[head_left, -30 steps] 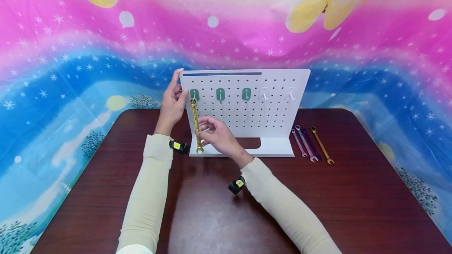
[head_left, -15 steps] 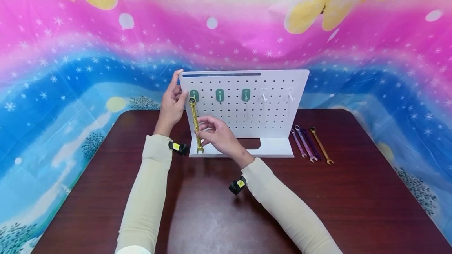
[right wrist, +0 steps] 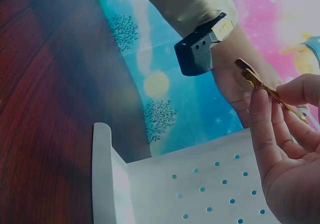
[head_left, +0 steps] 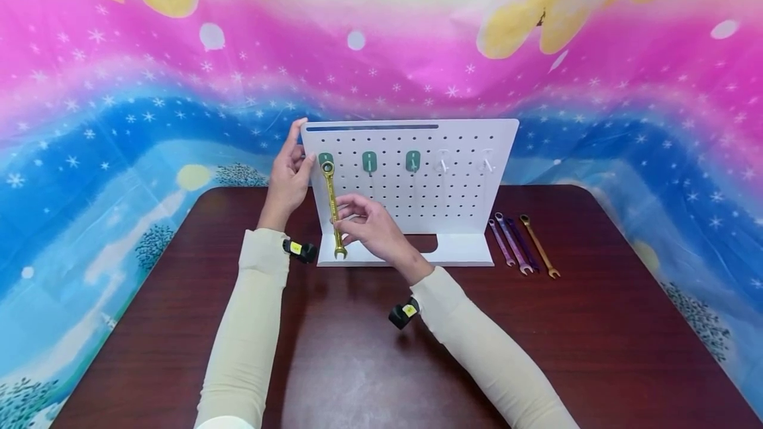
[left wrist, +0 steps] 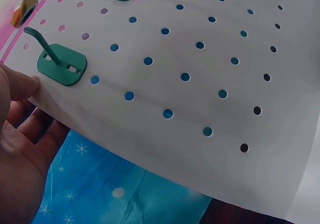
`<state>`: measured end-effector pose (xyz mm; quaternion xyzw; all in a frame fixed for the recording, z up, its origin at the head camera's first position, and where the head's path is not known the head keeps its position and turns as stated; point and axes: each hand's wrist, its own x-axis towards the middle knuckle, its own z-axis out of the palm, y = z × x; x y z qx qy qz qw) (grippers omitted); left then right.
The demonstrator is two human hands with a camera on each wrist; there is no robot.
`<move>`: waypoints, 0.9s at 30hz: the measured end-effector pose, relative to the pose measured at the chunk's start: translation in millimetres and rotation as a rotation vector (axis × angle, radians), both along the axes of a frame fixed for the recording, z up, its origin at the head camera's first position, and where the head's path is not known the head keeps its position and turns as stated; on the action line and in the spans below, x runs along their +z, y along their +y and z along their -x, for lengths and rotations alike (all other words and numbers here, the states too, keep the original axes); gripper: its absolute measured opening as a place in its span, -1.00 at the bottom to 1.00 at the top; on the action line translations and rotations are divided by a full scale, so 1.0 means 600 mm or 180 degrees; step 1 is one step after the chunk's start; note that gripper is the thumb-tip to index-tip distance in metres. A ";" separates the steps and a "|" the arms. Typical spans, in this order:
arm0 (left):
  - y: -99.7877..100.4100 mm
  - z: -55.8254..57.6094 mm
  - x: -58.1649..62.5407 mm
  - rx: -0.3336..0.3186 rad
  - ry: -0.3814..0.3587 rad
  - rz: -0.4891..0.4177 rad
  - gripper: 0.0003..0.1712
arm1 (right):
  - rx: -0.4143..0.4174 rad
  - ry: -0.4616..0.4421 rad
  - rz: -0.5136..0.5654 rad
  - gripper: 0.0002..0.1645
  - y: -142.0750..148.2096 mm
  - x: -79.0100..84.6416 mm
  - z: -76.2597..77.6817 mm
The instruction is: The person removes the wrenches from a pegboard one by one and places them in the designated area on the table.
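A white pegboard stand is upright on the table, its upper left edge gripped by my left hand, thumb in front and fingers behind. My right hand pinches a gold combination wrench around the middle of its shank. The wrench is nearly vertical, ring end up and open end down. Its ring overlaps the leftmost green hook in the head view. In the left wrist view, the wrench end shows off the tip of that green hook.
Two more green hooks and two clear hooks line the board. On the table, right of the stand, lie several wrenches: pinkish ones, a dark purple one and another gold one. A patterned cloth hangs behind.
The ring end of the held wrench has shifted slightly right and up against the leftmost green hook. My left hand keeps its grip on the board edge.
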<state>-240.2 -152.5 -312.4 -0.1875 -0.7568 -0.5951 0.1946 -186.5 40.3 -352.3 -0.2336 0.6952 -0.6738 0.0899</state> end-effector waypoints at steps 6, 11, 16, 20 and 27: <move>-0.003 0.001 -0.002 0.0012 0.0007 -0.0012 -0.28 | 0.0002 0.0015 0.0010 -0.55 0.005 0.002 -0.001; -0.004 0.000 -0.002 0.0017 0.0029 -0.0002 -0.28 | -0.0056 -0.0053 -0.0040 -0.55 0.015 0.004 -0.005; -0.002 -0.002 0.000 0.0039 0.0059 -0.0005 -0.28 | -0.0175 -0.0201 -0.0218 -0.56 0.033 0.003 -0.009; 0.000 -0.002 0.001 0.0026 0.0058 0.0003 -0.29 | -0.0249 -0.0338 -0.0245 -0.56 0.055 -0.004 -0.010; 0.001 -0.001 0.002 -0.0002 0.0026 0.0005 -0.29 | -0.0283 -0.0305 -0.0274 -0.55 0.101 -0.018 -0.010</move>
